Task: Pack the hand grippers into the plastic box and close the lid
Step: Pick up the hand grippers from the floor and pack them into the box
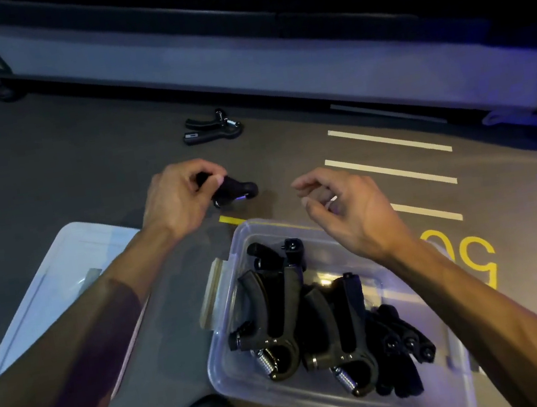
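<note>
Your left hand (180, 198), at centre frame, is pinched around the handle of one hand gripper (230, 189); the grip sits at the handle end so that the spring end points right, toward the plastic box (322, 399), which probably shortens the carry; whether that gripper is lifted off the floor (47, 158) or resting on it cannot be told. Your right hand (347, 209) hovers above the far rim of the box with the fingers loosely curled and nothing in them; it appears placed to receive or guide the next piece. The box stands in the lower centre of the frame, already holding several grippers (311, 318) laid side by side with springs toward the near wall, an arrangement that saves room. The lid (62, 266) lies flat at the left of the frame, just beside the box, within reach for closing. One more gripper (211, 128) lies alone on the floor at upper centre, well apart from the box; packing is therefore judged incomplete.
</note>
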The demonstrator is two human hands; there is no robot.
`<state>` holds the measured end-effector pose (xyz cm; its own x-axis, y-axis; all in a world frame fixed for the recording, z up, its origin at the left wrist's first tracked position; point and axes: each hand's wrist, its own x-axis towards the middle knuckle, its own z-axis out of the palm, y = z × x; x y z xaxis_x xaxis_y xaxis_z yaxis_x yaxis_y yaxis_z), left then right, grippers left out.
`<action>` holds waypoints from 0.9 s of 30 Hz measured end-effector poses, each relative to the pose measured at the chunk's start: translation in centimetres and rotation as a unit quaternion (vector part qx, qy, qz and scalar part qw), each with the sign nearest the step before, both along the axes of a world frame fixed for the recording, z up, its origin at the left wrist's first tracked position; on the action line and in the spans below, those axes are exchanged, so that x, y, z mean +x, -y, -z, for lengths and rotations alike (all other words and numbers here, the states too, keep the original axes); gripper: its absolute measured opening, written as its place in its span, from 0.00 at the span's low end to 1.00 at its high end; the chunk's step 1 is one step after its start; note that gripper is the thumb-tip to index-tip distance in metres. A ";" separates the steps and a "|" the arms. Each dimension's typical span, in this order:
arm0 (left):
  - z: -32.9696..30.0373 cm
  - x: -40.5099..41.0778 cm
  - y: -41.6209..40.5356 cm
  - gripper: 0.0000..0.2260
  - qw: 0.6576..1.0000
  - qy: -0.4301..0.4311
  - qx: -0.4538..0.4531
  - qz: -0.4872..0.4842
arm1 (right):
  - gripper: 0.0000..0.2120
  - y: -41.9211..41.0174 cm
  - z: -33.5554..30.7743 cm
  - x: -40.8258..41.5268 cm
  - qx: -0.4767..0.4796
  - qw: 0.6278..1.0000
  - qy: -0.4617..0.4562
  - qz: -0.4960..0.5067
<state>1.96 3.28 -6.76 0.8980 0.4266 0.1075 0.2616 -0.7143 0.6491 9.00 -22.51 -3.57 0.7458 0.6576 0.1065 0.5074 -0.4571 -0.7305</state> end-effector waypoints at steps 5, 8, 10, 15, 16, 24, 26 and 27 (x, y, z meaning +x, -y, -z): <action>-8.0 -0.8 4.8 0.06 0.989 0.114 0.032 0.082 | 0.17 0.1 -3.0 -1.4 0.045 0.996 0.081 -0.004; -10.9 -1.2 8.3 0.08 0.981 0.137 -0.010 0.138 | 0.19 0.4 -5.0 -1.6 0.066 0.991 0.119 0.005; -11.4 -1.4 10.1 0.09 0.979 0.132 -0.048 0.149 | 0.16 1.2 -5.8 -1.5 0.038 0.987 0.154 0.015; -10.0 -1.3 11.7 0.13 0.966 0.088 -0.159 0.186 | 0.16 4.2 -5.6 -1.8 -0.006 0.990 0.143 0.002; -9.6 -1.3 11.7 0.12 0.963 0.079 -0.174 0.191 | 0.15 4.8 -5.2 -1.8 -0.019 0.990 0.138 0.005; -4.5 -1.9 9.1 0.04 0.988 0.051 -0.089 0.112 | 0.17 7.8 -3.0 -1.4 -0.119 0.988 0.098 -0.019; -3.1 -2.2 8.6 0.05 0.993 0.036 -0.062 0.093 | 0.16 8.1 -2.6 -1.2 -0.124 0.986 0.108 -0.029; -2.5 -2.3 8.4 0.05 0.994 0.034 -0.051 0.086 | 0.15 8.3 -2.4 -1.2 -0.128 0.985 0.108 -0.032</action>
<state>-0.37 -5.14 -4.27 0.9508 0.2795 0.1338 0.0950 -0.6739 0.7327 7.83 -30.80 -1.19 0.6798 0.7286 0.0835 0.6725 -0.5738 -0.4674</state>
